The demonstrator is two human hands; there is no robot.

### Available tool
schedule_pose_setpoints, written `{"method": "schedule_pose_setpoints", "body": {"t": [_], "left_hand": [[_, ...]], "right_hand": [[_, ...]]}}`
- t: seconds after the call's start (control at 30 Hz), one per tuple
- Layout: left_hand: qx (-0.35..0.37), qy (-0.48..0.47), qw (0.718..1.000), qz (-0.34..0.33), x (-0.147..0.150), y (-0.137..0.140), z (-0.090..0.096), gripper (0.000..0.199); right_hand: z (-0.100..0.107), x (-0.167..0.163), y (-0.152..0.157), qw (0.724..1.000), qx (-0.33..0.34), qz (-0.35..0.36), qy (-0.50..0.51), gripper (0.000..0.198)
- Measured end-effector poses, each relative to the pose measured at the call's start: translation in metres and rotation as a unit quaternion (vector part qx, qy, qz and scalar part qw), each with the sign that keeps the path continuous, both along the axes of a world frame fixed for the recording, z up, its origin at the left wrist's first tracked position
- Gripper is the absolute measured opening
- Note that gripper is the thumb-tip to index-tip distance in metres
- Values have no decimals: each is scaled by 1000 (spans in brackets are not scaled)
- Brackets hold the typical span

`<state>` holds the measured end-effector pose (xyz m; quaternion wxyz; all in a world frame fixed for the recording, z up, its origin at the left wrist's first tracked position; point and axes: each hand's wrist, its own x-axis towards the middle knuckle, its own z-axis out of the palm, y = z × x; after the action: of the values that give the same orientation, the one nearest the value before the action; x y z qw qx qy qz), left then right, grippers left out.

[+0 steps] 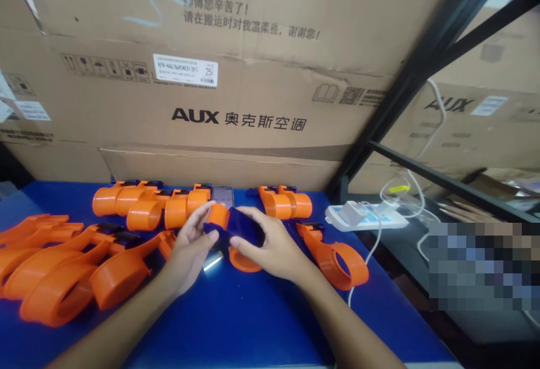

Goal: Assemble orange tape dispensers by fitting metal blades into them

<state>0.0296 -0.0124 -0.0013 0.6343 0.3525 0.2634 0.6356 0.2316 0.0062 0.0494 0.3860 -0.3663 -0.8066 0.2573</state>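
Note:
Between my two hands is an orange and dark blue tape dispenser [244,261], held above the blue table [240,324]. My left hand [192,248] is closed around its orange end piece, with the thumb in front. On the other side, my right hand [272,242] grips the dark blue part, and its fingers partly cover the orange ring below. Several more orange tape dispensers [57,293] lie in a group to the left. Others [143,214] stand in a row behind my left hand. To the right of my right hand lies another tape dispenser [346,265].
A phone [223,195] lies at the table's back. Two dispensers [291,206] stand right of it. A white power strip [367,217] with cables is at the right edge, near a black metal frame [392,99]. Large cardboard boxes [261,93] wall off the back.

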Motion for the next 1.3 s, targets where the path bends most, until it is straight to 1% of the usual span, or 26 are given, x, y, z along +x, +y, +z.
{"method": "schedule_pose_setpoints", "body": {"t": [0.1, 0.17, 0.2, 0.3, 0.4, 0.5, 0.63, 0.73, 0.93, 1.17, 1.3], "left_hand": [[24, -4, 999, -33, -1, -4, 0, 60], [34, 4, 998, -49, -1, -6, -3, 62], [39, 16, 998, -47, -1, -6, -4, 62], [61, 81, 995, 0, 0, -6, -4, 57], [74, 131, 987, 52, 2, -5, 0, 50], [66, 132, 986, 72, 2, -5, 5, 48], [73, 139, 984, 85, 1, -7, 8, 48], [78, 149, 981, 94, 0, -8, 7, 45], [94, 176, 976, 90, -1, -8, 6, 41], [78, 158, 978, 107, -1, -7, 3, 42], [82, 168, 976, 113, 0, -5, 5, 41]], "right_hand": [[-1, 3, 0, 998, 49, 9, -42, 61], [-5, 4, 1, 992, 101, 23, -75, 63], [-7, 5, 1, 987, 131, 26, -90, 64], [-13, 5, 0, 967, 220, 11, -128, 62], [-16, 4, 0, 953, 263, -2, -152, 58], [-16, 3, 0, 949, 272, 9, -159, 55], [-15, 2, 0, 946, 284, 8, -154, 57], [-15, 1, -1, 947, 284, 4, -151, 57], [-15, 0, -2, 945, 289, 1, -155, 57], [-15, -1, -3, 946, 289, 0, -150, 60], [-16, -2, -3, 946, 290, -6, -148, 60]]}}
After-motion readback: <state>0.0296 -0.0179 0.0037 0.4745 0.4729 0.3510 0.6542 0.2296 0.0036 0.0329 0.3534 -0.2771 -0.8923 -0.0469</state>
